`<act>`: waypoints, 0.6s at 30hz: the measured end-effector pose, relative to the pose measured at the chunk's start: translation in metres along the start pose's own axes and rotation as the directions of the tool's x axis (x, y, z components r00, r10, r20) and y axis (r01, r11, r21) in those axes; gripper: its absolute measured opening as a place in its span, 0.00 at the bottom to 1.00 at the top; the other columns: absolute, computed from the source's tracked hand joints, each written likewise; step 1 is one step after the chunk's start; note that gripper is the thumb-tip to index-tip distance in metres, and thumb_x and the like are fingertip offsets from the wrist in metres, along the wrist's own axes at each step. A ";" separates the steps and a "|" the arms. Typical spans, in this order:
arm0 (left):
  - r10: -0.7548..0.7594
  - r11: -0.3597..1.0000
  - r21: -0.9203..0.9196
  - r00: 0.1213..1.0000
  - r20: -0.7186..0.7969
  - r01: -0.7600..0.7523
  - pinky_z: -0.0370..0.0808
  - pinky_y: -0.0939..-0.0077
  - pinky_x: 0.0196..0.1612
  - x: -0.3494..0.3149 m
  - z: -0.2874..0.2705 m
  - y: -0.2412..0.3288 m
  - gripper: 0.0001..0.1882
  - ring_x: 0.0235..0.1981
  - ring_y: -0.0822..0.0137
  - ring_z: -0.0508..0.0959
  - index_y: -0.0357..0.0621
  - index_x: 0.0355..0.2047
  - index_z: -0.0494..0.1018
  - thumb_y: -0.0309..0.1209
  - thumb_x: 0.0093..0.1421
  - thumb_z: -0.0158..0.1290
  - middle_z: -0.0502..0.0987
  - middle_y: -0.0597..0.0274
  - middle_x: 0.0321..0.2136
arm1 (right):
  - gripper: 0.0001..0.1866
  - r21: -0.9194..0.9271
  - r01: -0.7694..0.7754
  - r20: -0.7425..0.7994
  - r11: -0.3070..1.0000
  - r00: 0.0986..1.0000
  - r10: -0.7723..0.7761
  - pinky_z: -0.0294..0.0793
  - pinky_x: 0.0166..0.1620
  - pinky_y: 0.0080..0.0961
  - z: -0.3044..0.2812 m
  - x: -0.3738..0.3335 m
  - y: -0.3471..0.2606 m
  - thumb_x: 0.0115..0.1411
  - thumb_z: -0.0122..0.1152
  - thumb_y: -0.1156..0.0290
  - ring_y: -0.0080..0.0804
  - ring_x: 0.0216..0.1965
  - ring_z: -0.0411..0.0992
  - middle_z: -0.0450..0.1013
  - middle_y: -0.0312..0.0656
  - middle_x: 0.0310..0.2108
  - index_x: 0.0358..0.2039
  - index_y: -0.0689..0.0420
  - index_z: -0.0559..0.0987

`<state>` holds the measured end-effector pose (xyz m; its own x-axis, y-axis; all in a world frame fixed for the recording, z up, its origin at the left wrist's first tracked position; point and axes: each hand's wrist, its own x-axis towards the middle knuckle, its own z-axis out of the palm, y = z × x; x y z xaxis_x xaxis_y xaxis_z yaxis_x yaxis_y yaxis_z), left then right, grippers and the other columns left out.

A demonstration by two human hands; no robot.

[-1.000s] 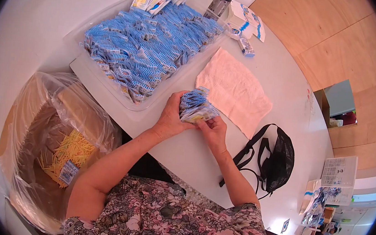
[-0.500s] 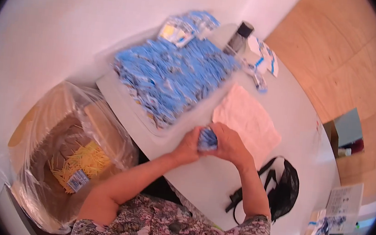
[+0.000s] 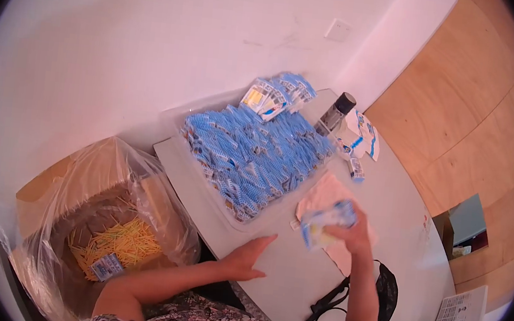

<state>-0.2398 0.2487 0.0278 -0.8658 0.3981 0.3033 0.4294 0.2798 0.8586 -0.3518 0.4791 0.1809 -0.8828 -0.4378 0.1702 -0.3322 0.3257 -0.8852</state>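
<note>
My right hand grips a small flat blue-and-white plastic packet with a yellowish patch, slightly blurred, above a pale pink cloth. Over the bare table to its left, my left hand is open, thumb apart from the fingers, with nothing in it. Beyond the hands stands a clear plastic tub filled with tightly packed blue packets. Several similar loose packets lie on top at its far edge.
A plastic-lined cardboard box with thin yellow sticks and one packet stands at the left. A dark-capped bottle stands behind the tub. A black mesh bag lies at the right; the wall bounds the back.
My hands, together around a blue packet before, have parted. The right has moved right with the packet over the cloth; the left has opened. The view has tilted, so everything sits lower.
</note>
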 end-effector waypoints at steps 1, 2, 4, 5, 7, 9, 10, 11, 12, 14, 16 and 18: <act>-0.003 1.000 0.009 1.000 -0.008 0.003 0.57 0.67 0.60 -0.009 -0.007 0.000 0.51 0.59 0.52 0.59 0.41 0.63 0.44 0.29 0.43 0.63 0.56 0.47 0.58 | 0.25 0.107 -0.007 -0.040 0.994 0.999 0.011 0.73 0.39 0.23 0.007 0.020 -0.021 0.39 0.72 0.69 0.24 0.34 0.73 0.74 0.38 0.33 0.38 0.61 0.73; -0.003 0.999 -0.045 0.999 0.050 0.005 0.57 0.67 0.60 -0.014 -0.011 -0.001 0.48 0.59 0.53 0.59 0.41 0.62 0.47 0.30 0.44 0.62 0.57 0.48 0.58 | 0.25 0.208 -0.013 -0.084 0.978 0.996 0.031 0.73 0.39 0.23 0.015 0.046 -0.042 0.39 0.73 0.69 0.25 0.34 0.73 0.74 0.38 0.34 0.38 0.62 0.73; 0.008 0.995 -0.096 0.994 0.113 0.003 0.57 0.67 0.60 -0.018 -0.017 -0.002 0.45 0.59 0.53 0.59 0.40 0.61 0.50 0.30 0.45 0.62 0.57 0.50 0.58 | 0.30 0.050 0.017 -0.150 0.999 0.989 -0.009 0.74 0.39 0.24 0.027 0.106 -0.047 0.38 0.74 0.67 0.25 0.33 0.73 0.74 0.40 0.34 0.42 0.65 0.72; -0.015 0.991 -0.133 0.993 0.119 0.031 0.57 0.66 0.60 -0.017 -0.018 -0.001 0.44 0.58 0.53 0.60 0.42 0.61 0.51 0.29 0.45 0.60 0.59 0.49 0.57 | 0.33 -0.024 0.074 -0.189 0.997 0.979 -0.077 0.74 0.37 0.25 0.036 0.139 -0.039 0.37 0.74 0.66 0.25 0.33 0.73 0.74 0.41 0.34 0.43 0.66 0.71; -0.054 0.985 -0.159 0.992 0.113 0.071 0.57 0.65 0.60 -0.023 -0.023 -0.005 0.43 0.57 0.52 0.61 0.43 0.61 0.52 0.27 0.45 0.59 0.60 0.47 0.56 | 0.37 -0.108 0.060 -0.172 0.992 0.982 -0.078 0.75 0.32 0.26 0.067 0.200 -0.042 0.37 0.74 0.64 0.26 0.33 0.73 0.73 0.44 0.34 0.46 0.69 0.69; -0.110 0.967 -0.209 0.980 0.164 0.144 0.58 0.65 0.59 -0.025 -0.025 -0.014 0.40 0.57 0.51 0.62 0.44 0.61 0.53 0.28 0.47 0.57 0.62 0.47 0.55 | 0.40 -0.151 0.010 -0.132 0.989 0.991 -0.031 0.75 0.26 0.27 0.092 0.251 -0.047 0.36 0.73 0.62 0.29 0.32 0.73 0.73 0.47 0.34 0.48 0.70 0.68; -0.110 0.968 -0.207 0.980 0.165 0.144 0.58 0.65 0.59 -0.024 -0.027 -0.013 0.40 0.57 0.51 0.62 0.44 0.61 0.53 0.28 0.47 0.57 0.62 0.47 0.55 | 0.40 -0.169 0.026 -0.125 0.985 0.991 -0.047 0.74 0.23 0.27 0.101 0.275 -0.038 0.36 0.73 0.62 0.31 0.31 0.74 0.73 0.48 0.34 0.49 0.69 0.67; -0.126 0.973 -0.169 0.974 0.191 0.159 0.58 0.65 0.59 -0.024 -0.027 -0.009 0.38 0.56 0.51 0.62 0.44 0.60 0.54 0.28 0.48 0.56 0.62 0.47 0.55 | 0.40 -0.166 0.023 -0.123 0.986 0.991 -0.044 0.74 0.23 0.27 0.112 0.296 -0.024 0.36 0.73 0.62 0.31 0.31 0.74 0.73 0.48 0.34 0.49 0.69 0.67; -0.135 0.976 -0.136 0.966 0.221 0.168 0.59 0.64 0.59 -0.023 -0.024 -0.009 0.37 0.56 0.51 0.63 0.44 0.60 0.55 0.28 0.49 0.55 0.63 0.47 0.54 | 0.41 -0.242 0.085 -0.045 0.967 0.994 -0.098 0.74 0.21 0.28 0.120 0.315 -0.007 0.35 0.73 0.63 0.34 0.30 0.74 0.73 0.50 0.35 0.50 0.68 0.67; -0.049 0.990 -0.121 0.984 0.172 0.070 0.62 0.64 0.56 -0.030 -0.014 -0.022 0.34 0.56 0.51 0.64 0.46 0.59 0.56 0.29 0.51 0.54 0.63 0.50 0.55 | 0.42 -0.305 0.153 0.051 0.940 0.988 -0.144 0.74 0.20 0.28 0.134 0.336 0.003 0.34 0.73 0.64 0.37 0.30 0.75 0.73 0.51 0.36 0.50 0.66 0.66; 0.042 0.994 -0.103 0.992 0.116 -0.030 0.65 0.63 0.54 -0.030 -0.013 -0.031 0.32 0.55 0.51 0.65 0.49 0.58 0.57 0.30 0.53 0.54 0.62 0.53 0.56 | 0.40 -0.523 0.100 0.089 0.847 0.994 -0.063 0.75 0.23 0.29 0.145 0.349 0.002 0.34 0.72 0.66 0.41 0.35 0.75 0.73 0.53 0.39 0.50 0.64 0.67; 0.030 0.996 -0.088 0.984 0.176 -0.014 0.66 0.64 0.53 -0.033 -0.012 -0.035 0.29 0.55 0.54 0.65 0.49 0.57 0.60 0.29 0.53 0.53 0.63 0.54 0.55 | 0.40 -0.579 0.033 0.195 0.815 0.976 0.100 0.76 0.25 0.32 0.141 0.362 -0.021 0.34 0.72 0.64 0.42 0.38 0.74 0.73 0.52 0.40 0.49 0.64 0.67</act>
<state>-0.2292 0.2156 -0.0071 -0.7938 0.5538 0.2512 0.4173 0.1957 0.8874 -0.6181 0.1959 0.2002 -0.8295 -0.5584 -0.0069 -0.4918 0.7363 -0.4648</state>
